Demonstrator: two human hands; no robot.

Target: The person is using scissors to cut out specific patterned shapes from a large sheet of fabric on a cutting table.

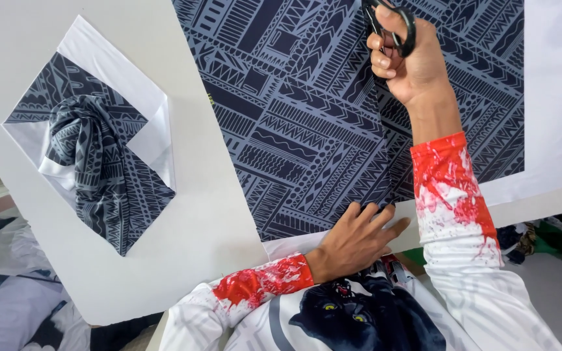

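Black-handled scissors (385, 26) gripped in closed right-hand fingers (385, 62) at the far end of a cut running lengthwise through dark geometric-print fabric (294, 123) on the white worktop (196, 221), left-hand fingers (375, 218) spread flat, pinning the near edge.

This looks like a sewing workshop. A big white cutting table (196, 221) holds patterned cloth (294, 110) and a folded pile of cloth (92, 162). More cloth (8, 305) lies on the floor.

bright, even light, soft shadows, sharp focus, edges slightly warped.
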